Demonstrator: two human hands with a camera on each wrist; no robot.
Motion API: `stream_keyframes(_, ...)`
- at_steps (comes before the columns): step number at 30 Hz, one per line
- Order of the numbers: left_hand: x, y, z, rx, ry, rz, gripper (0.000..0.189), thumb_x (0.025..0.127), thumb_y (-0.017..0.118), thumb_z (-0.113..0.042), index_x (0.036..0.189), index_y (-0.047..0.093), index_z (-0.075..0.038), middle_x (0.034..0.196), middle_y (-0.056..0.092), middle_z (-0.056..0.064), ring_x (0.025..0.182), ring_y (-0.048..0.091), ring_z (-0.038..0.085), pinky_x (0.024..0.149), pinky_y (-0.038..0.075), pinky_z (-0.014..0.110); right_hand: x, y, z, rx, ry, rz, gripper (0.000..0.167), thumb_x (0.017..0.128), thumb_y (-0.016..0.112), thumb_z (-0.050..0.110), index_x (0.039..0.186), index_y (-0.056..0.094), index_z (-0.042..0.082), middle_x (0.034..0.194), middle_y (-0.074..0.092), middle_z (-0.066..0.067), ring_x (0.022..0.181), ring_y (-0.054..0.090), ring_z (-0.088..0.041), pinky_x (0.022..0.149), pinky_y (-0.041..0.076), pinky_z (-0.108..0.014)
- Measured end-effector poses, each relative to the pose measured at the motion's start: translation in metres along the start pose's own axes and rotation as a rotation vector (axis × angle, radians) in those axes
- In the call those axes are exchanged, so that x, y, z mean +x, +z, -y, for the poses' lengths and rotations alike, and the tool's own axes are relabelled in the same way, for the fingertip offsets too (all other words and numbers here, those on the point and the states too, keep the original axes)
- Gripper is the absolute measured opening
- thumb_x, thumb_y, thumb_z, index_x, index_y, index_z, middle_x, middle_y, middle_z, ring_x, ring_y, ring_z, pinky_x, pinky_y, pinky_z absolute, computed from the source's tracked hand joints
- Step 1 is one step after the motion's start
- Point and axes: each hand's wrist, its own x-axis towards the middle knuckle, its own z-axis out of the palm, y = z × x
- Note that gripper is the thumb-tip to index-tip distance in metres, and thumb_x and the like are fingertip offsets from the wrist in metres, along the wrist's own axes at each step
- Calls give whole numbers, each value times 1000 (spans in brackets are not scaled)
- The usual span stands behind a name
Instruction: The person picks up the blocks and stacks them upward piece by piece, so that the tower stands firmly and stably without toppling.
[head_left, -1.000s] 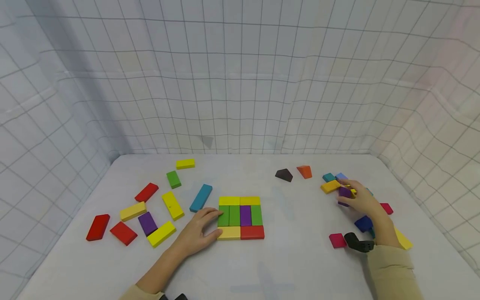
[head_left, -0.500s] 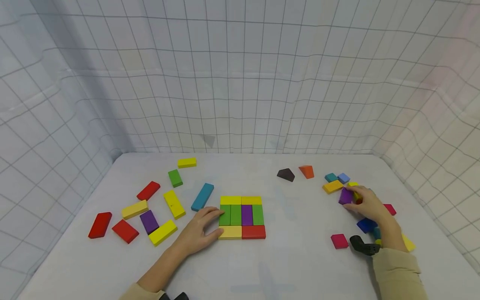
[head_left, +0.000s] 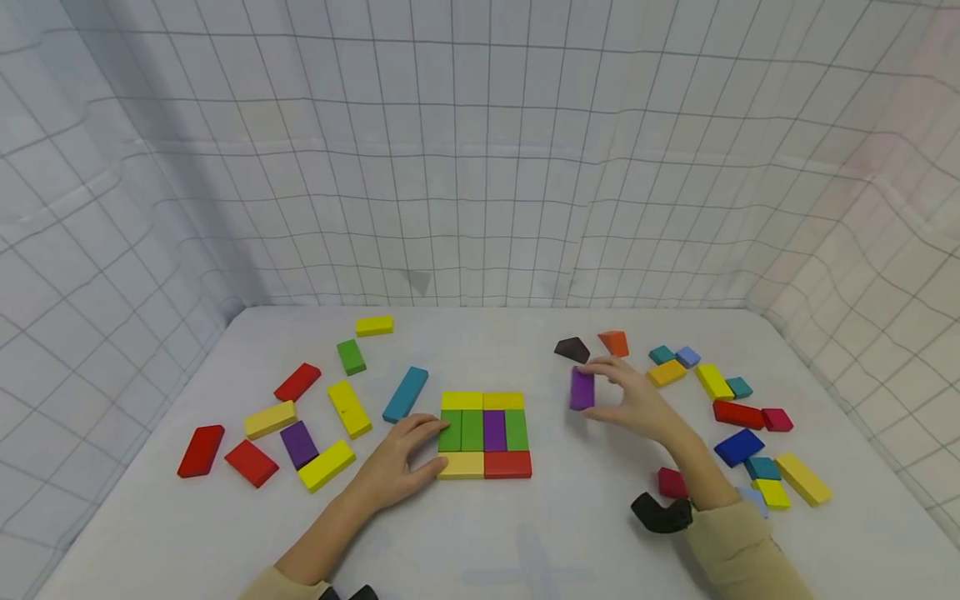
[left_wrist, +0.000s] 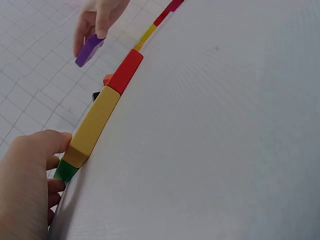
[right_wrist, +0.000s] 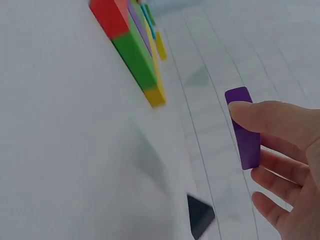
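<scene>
Between thumb and fingers, my right hand [head_left: 633,406] pinches a purple block [head_left: 582,389], held up above the table to the right of the block rectangle. The right wrist view shows the thumb across the purple block [right_wrist: 246,145] and the fingers behind it. My left hand [head_left: 396,468] rests against the left side of the rectangle, its thumb at the tan block [head_left: 461,466] and its index finger on a green block [head_left: 450,431]. Two yellow blocks top the rectangle; a red block [head_left: 507,465] lies beside the tan one. Its middle row is green and purple.
Loose blocks lie to the left, among them a blue one [head_left: 406,395] and a purple one [head_left: 298,444]. A black piece [head_left: 573,349] and an orange wedge [head_left: 614,343] stand at the back. More blocks, including a dark blue one [head_left: 739,447], are scattered right.
My right hand has lifted the purple block out of the right-hand cluster and carried it left toward the rectangle. My left hand has stayed in place.
</scene>
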Motion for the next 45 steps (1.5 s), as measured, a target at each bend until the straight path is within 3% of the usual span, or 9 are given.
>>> stream_keyframes(3,0,-1,0,-8,-3,7,46,81,67,-31,123,57,-15,122,52,3,113,47,20,94,42,44,12,27,25,77,-103,37,55,72,78,12,122,56,8,123,50,-9,112,48,-27,90,44,-49)
stream_keyframes(8,0,-1,0,-5,1,10,46,81,66,-32,123,57,-15,122,52,2,113,47,19,95,42,44,29,68,53,138,-185,102,53,73,78,17,120,56,6,121,51,-9,111,48,-25,89,46,-44)
stream_keyframes(16,1,-1,1,4,4,17,47,82,66,-34,123,57,-14,122,52,3,113,47,20,95,42,44,43,107,69,110,-165,187,51,76,75,23,121,56,7,122,50,-9,108,49,-22,87,48,-34)
stream_keyframes(26,0,-1,2,8,29,-7,46,82,66,-32,122,58,-12,121,52,4,112,48,22,93,42,46,47,116,76,53,-185,223,50,78,73,26,122,55,9,124,49,-8,111,47,-20,91,45,-34)
stream_keyframes(35,1,-1,0,-22,52,-10,50,82,67,-30,127,53,-15,123,50,2,112,48,20,93,43,45,45,121,72,37,-256,192,53,78,73,25,123,52,9,122,48,-7,107,48,-20,88,46,-31)
stream_keyframes(39,1,-1,0,-37,77,-6,53,83,66,-30,132,48,-20,123,48,0,110,49,18,92,44,45,46,121,72,34,-243,197,56,78,73,26,125,49,9,121,50,-4,106,48,-17,88,46,-29)
stream_keyframes(45,1,-1,2,-35,101,-10,48,83,66,-28,129,53,-21,122,47,2,107,49,17,89,46,42,47,114,71,61,-190,230,61,78,72,31,129,45,11,125,47,-3,111,47,-17,94,43,-32)
